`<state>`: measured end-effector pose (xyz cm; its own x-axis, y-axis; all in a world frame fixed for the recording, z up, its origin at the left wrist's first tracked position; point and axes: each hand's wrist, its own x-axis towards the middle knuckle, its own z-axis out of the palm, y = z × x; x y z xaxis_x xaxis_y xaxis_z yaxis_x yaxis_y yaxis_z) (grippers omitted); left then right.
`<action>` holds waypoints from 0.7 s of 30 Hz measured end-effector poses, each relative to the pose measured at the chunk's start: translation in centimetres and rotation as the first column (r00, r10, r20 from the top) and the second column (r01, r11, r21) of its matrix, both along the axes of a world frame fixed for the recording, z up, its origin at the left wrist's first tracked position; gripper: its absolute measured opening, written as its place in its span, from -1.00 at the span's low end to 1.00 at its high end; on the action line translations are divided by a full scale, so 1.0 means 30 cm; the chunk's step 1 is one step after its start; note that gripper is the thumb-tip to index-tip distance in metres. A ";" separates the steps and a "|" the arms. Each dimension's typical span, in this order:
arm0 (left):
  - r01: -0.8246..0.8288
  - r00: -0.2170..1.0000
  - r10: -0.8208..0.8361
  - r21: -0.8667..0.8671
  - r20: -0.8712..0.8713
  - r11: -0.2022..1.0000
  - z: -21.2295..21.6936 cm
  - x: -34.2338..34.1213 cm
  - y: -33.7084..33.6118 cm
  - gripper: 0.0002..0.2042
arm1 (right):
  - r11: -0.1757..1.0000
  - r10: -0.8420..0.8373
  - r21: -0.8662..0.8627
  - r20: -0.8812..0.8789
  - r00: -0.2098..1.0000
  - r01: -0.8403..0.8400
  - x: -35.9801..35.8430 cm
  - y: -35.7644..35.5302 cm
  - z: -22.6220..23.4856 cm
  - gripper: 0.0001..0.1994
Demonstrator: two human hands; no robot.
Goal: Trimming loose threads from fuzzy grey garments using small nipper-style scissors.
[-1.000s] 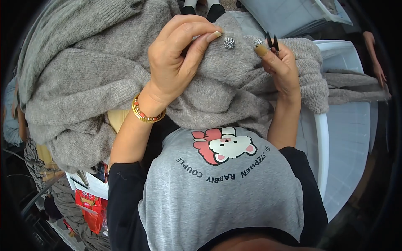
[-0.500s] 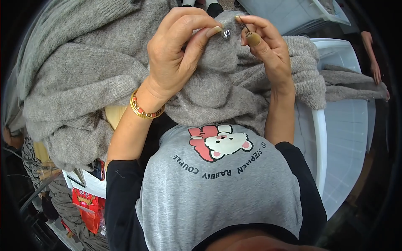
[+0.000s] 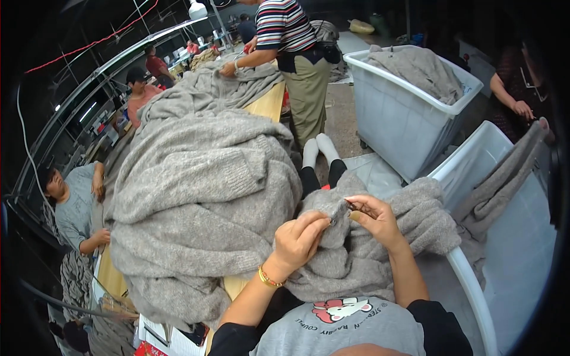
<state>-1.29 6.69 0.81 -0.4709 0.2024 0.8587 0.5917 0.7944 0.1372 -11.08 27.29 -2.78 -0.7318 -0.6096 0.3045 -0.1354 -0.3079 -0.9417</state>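
A grey knit garment (image 3: 339, 238) lies over my lap and rises in a bunch between my hands. My left hand (image 3: 295, 244) is closed, thumb and fingers pinching the knit beside a small shiny silver piece (image 3: 332, 221). Facing it, my right hand (image 3: 382, 224) is closed in a pinch on a thin dark tool (image 3: 350, 205); its exact kind is too small to make out. A tan cover (image 3: 358, 217) sits on the right thumb. The fingertips of the two hands are a short way apart, with knit between them.
Left of me, a big heap of grey knitwear (image 3: 196, 172) covers a wooden table (image 3: 261, 105). A white bin (image 3: 475, 299) stands close on my right, another filled bin (image 3: 409, 113) beyond. Co-workers stand ahead (image 3: 297, 53), left (image 3: 77, 202) and right (image 3: 510, 95).
My view has tilted up, so the room and co-workers show and my hands sit lower in the picture. Both hands keep their pinch on the knit and the dark tool.
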 end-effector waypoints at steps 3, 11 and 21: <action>0.006 0.999 -0.004 -0.049 0.037 0.999 -0.008 -0.009 0.000 -0.82 | 1.000 -0.008 0.001 0.019 1.000 0.008 0.002 -0.001 0.009 -0.64; -0.017 1.000 0.017 0.021 0.026 1.000 -0.017 -0.041 -0.015 -0.82 | 0.999 -0.013 0.034 -0.034 0.999 0.014 -0.020 -0.006 0.011 -0.62; -0.112 0.993 0.111 0.014 0.040 0.994 -0.012 -0.020 -0.038 -0.85 | 0.996 -0.051 0.073 -0.009 0.999 0.051 0.001 -0.045 0.008 -0.64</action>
